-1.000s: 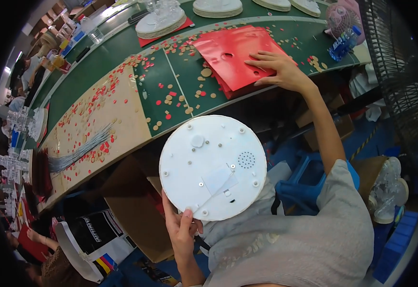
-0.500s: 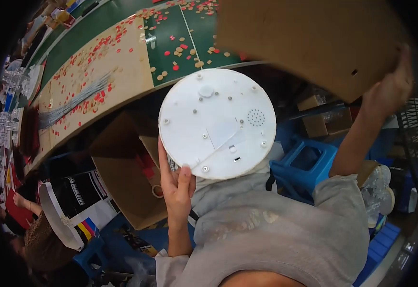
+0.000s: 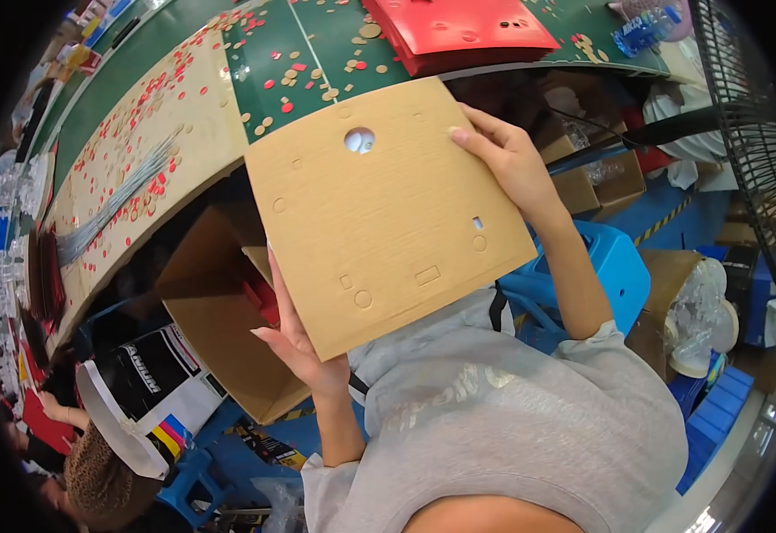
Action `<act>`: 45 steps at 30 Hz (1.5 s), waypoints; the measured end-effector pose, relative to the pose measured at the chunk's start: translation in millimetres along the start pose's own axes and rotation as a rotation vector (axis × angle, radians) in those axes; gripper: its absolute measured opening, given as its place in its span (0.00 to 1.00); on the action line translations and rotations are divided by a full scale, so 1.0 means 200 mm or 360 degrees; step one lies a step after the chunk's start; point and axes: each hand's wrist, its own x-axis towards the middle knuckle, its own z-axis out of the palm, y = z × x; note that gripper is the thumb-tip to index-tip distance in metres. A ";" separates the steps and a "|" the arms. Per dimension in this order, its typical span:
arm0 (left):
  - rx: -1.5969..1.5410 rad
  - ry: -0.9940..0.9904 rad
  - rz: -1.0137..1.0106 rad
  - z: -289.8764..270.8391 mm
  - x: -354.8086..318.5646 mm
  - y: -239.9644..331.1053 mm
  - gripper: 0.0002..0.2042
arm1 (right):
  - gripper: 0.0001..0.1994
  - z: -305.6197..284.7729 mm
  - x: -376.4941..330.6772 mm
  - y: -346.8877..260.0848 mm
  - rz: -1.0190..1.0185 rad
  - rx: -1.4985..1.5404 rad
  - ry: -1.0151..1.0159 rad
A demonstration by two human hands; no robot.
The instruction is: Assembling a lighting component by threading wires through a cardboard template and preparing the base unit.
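A square tan cardboard sheet (image 3: 379, 204) lies tilted over my lap, with one round hole and several punched outlines and small slots. Through the hole shows part of a white round plastic plate (image 3: 358, 142); the sheet hides the rest. My right hand (image 3: 514, 169) grips the sheet's upper right edge, thumb on top. At the lower left edge, my left hand (image 3: 308, 348) supports the plate from below, its thumb sticking out to the side and its fingers partly hidden.
A green table (image 3: 268, 80) carries scattered red and tan discs, thin metal wires (image 3: 126, 200) and a red stack (image 3: 459, 31). An open cardboard box (image 3: 219, 329) stands at left, a blue stool (image 3: 615, 275) at right. A black fan guard (image 3: 761, 151) rises at far right.
My right hand has brought the cardboard sheet down and left from the upper right, over the white plate. The red stack on the table now shows. My left thumb has come off the plate.
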 end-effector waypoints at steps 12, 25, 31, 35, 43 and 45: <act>0.0565 -0.0040 -0.0109 0.04 0.02 0.14 0.48 | 0.34 -0.01 -0.03 -0.03 -0.0073 -0.0698 -0.0064; 0.0684 0.0043 -0.0283 -0.05 0.02 0.17 0.45 | 0.40 0.01 -0.05 -0.03 -0.0048 -0.0836 -0.0035; 0.0740 0.0024 -0.0264 -0.03 0.02 0.19 0.43 | 0.39 0.04 -0.04 -0.04 -0.0077 -0.0807 -0.0002; 0.0748 -0.0127 -0.0266 -0.09 0.03 0.21 0.44 | 0.40 0.04 -0.05 -0.06 -0.0044 -0.0764 -0.0086; 0.1537 -0.0152 -0.0220 0.10 0.27 0.35 0.42 | 0.40 0.04 -0.07 0.00 -0.0119 -0.0665 -0.0113; 0.1472 -0.0053 -0.0144 0.12 0.33 0.32 0.40 | 0.40 0.05 -0.09 -0.03 -0.0091 -0.0684 -0.0150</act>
